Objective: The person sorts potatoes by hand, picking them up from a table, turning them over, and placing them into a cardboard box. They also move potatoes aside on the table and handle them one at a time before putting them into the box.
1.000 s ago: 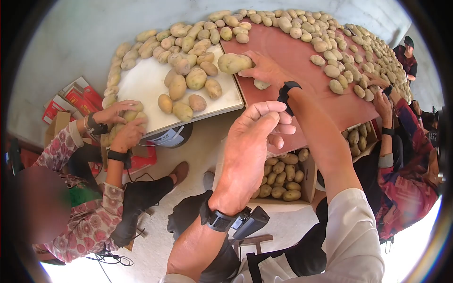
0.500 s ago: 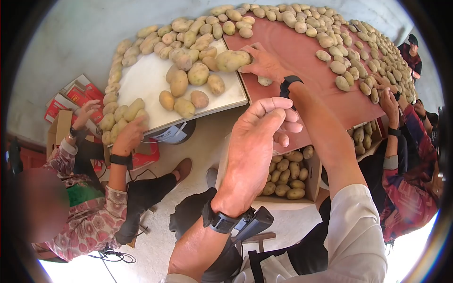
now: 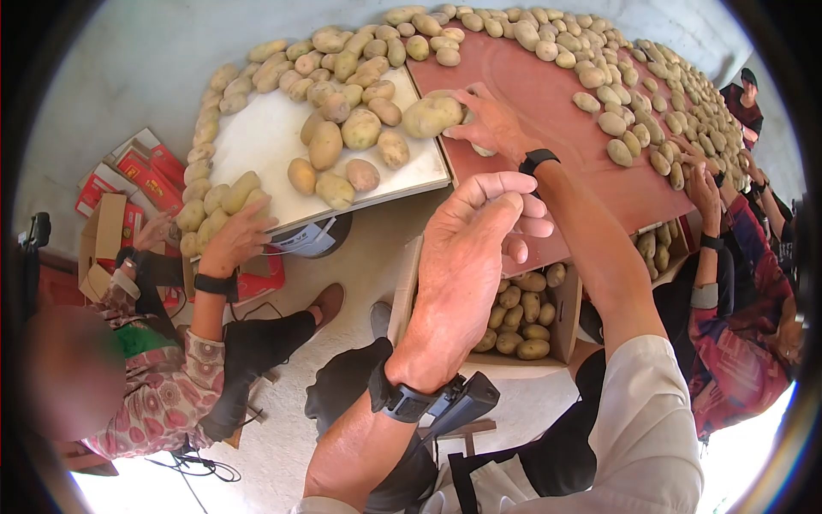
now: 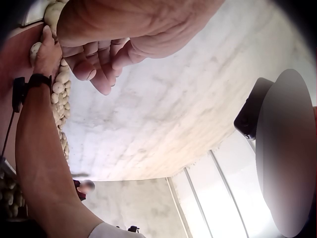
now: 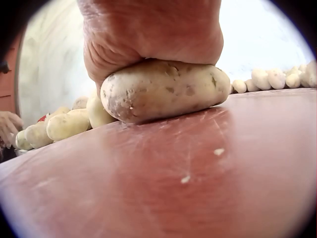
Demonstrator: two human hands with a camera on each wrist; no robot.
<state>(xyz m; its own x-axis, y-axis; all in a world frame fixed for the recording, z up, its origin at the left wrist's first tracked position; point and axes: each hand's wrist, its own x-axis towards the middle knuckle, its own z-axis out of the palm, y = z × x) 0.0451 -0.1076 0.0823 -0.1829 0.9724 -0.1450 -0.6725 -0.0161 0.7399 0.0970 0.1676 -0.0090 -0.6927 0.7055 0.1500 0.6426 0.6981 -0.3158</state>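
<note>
I see a long reddish-brown wooden tabletop (image 3: 556, 163) ringed with potatoes, butted against a square white board (image 3: 257, 154). Below its edge sits a brown cardboard box of potatoes (image 3: 568, 330). The left hand (image 3: 467, 265) hovers over the box, fingers loosely curled, holding nothing. The right hand (image 3: 495, 120) lies released, fingertips touching a large tan potato (image 3: 431, 116) at the boards' seam, palm resting on a small pale potato (image 5: 163, 89).

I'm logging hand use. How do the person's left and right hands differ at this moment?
The right hand lies low on the red board, while the left hand is raised in the air. The right hand's palm rests on a small potato and its fingers touch a large potato; the left hand touches nothing, fingers loosely bent. Both wear a black wrist strap.
</note>
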